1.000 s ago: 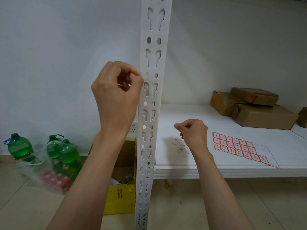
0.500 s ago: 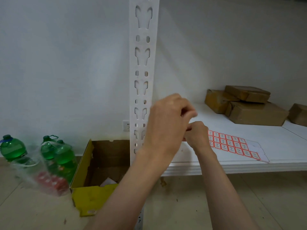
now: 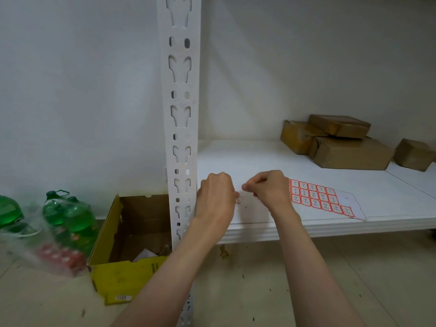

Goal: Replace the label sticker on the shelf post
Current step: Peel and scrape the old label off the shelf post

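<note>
Hovering curled over shelf [image 3: 259, 156]: both hands, left hand [image 3: 218, 197], right hand [image 3: 269, 191].

Your head camera catches soft, even indoor light, with no glare anywhere.

Your hands cast only faint shadows on the white shelf [image 3: 354, 182], and the post [image 3: 180, 102] throws a pale diagonal shadow up the wall [image 3: 306, 55] behind it, so the light reaches you from the front left. The boxes [image 3: 349, 147] sit a little dimmer at the back. The wide lens bows the post and stretches your forearms at the bottom edge. The bottles [image 3: 68, 218] at far left are smeared and soft; the sticker sheet [image 3: 320, 197] is sharp enough to show marks, not to read them.
</note>
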Demonstrator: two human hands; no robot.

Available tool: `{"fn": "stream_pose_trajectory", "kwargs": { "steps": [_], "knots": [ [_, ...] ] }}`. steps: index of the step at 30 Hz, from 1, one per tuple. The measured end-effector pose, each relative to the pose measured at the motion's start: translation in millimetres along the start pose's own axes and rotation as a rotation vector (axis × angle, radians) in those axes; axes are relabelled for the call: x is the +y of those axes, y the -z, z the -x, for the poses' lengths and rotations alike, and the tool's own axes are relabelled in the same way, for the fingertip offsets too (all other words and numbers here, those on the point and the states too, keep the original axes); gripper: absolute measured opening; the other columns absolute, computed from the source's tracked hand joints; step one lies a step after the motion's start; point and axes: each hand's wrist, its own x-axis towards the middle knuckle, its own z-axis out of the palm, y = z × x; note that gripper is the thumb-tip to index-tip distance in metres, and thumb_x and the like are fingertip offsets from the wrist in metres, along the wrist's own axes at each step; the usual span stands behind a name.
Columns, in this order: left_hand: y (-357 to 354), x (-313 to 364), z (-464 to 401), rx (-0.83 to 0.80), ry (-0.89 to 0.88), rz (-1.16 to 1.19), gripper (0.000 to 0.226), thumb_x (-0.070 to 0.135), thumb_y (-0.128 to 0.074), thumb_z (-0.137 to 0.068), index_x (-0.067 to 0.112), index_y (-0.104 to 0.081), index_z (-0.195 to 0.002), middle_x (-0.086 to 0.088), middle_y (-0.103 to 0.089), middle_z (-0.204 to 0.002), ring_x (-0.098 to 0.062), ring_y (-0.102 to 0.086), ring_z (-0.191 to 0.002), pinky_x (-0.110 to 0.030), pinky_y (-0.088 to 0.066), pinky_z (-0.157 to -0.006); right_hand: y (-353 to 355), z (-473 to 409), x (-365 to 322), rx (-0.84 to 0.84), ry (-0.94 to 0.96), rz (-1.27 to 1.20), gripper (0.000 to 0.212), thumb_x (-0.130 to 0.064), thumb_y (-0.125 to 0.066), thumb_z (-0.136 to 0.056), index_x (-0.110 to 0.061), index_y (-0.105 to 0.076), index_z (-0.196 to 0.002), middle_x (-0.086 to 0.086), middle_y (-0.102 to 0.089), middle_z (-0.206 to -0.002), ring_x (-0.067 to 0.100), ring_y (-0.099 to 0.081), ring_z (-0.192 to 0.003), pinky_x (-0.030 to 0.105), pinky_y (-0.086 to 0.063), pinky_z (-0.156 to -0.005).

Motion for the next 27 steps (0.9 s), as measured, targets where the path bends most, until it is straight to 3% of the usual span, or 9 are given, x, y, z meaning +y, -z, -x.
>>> {"fn": "stream_pose_trajectory", "kwargs": {
  "steps": [2,5,9,14,19,21,24,25,27],
  "knots": [
    [-2,-2,-1,0.013,-0.006,0.016,0.023,0.021,-0.070,-0.093,0.004,-0.066,-0.078,-0.007,-0.068,-0.080,-0.025,-0.066,-0.072,-0.035,-0.055,-0.065,3,0,-1,0.008,0.032,-0.012,0.011,0.000,-0.072,-0.087,-0.007,-0.079,-0.083,-0.003,-0.071,-0.072,0.006,-0.063,-0.063,0.015,-0.049,-0.059],
    [-10,-7,-4,-0.007,-0.012,0.054,0.027,0.005,-0.057,-0.097,0.011,-0.059,-0.071,-0.007,-0.065,-0.079,-0.025,-0.060,-0.069,-0.039,-0.052,-0.062,5,0,-6,0.058,0.080,-0.049,0.023,0.004,-0.062,-0.091,-0.011,-0.080,-0.089,0.003,-0.075,-0.084,0.012,-0.068,-0.073,0.022,-0.058,-0.073],
    [-10,-7,-3,-0.058,0.004,0.149,0.026,0.002,-0.051,-0.098,0.006,-0.075,-0.105,-0.009,-0.074,-0.101,-0.025,-0.071,-0.089,-0.040,-0.059,-0.084,8,3,-15,0.051,0.098,-0.137,0.024,0.002,-0.061,-0.092,-0.012,-0.080,-0.089,0.000,-0.074,-0.083,0.011,-0.067,-0.070,0.018,-0.057,-0.071],
    [-8,-9,-3,-0.004,-0.012,0.186,0.027,0.005,-0.056,-0.084,0.017,-0.080,-0.077,0.002,-0.073,-0.072,-0.015,-0.066,-0.066,-0.036,-0.060,-0.069,8,9,-17,-0.015,0.094,-0.122,0.027,0.003,-0.059,-0.091,-0.014,-0.078,-0.086,0.001,-0.073,-0.078,0.007,-0.066,-0.064,0.013,-0.055,-0.065],
    [-5,-5,-2,-0.036,0.000,0.137,0.007,0.020,-0.078,-0.082,0.016,-0.080,-0.076,-0.002,-0.075,-0.075,-0.021,-0.068,-0.074,-0.035,-0.059,-0.073,11,12,-21,-0.013,0.103,-0.128,0.023,0.002,-0.061,-0.092,-0.014,-0.078,-0.088,0.004,-0.074,-0.083,0.010,-0.067,-0.067,0.019,-0.058,-0.072],
    [-4,-3,-1,-0.040,0.008,0.058,0.022,0.031,-0.079,-0.084,0.012,-0.075,-0.073,-0.004,-0.071,-0.075,-0.024,-0.066,-0.074,-0.034,-0.057,-0.071,10,11,-22,0.002,0.104,-0.146,0.016,-0.002,-0.065,-0.090,-0.013,-0.077,-0.090,0.005,-0.075,-0.082,0.012,-0.067,-0.067,0.028,-0.061,-0.077],
    [-1,5,6,0.032,-0.024,-0.109,0.048,0.048,-0.057,-0.098,0.010,-0.060,-0.069,-0.005,-0.062,-0.071,-0.025,-0.061,-0.068,-0.036,-0.055,-0.068,11,11,-25,0.081,0.132,-0.185,0.005,-0.017,-0.074,-0.087,-0.012,-0.074,-0.084,0.001,-0.072,-0.071,0.008,-0.065,-0.061,0.033,-0.060,-0.078],
    [-3,7,7,0.061,-0.075,-0.126,0.044,0.044,-0.050,-0.102,0.011,-0.062,-0.076,-0.005,-0.062,-0.077,-0.024,-0.061,-0.071,-0.037,-0.055,-0.069,11,11,-27,0.110,0.161,-0.204,0.012,-0.022,-0.074,-0.088,-0.012,-0.075,-0.080,-0.002,-0.070,-0.067,0.005,-0.062,-0.059,0.031,-0.058,-0.075],
    [3,15,12,0.068,-0.181,-0.112,0.011,0.015,-0.054,-0.101,0.014,-0.061,-0.109,-0.005,-0.056,-0.106,-0.022,-0.059,-0.089,-0.032,-0.050,-0.066,14,13,-33,0.144,0.236,-0.227,0.022,-0.027,-0.068,-0.095,-0.013,-0.079,-0.081,-0.009,-0.067,-0.065,-0.001,-0.060,-0.057,0.025,-0.052,-0.069]
  ]
}}
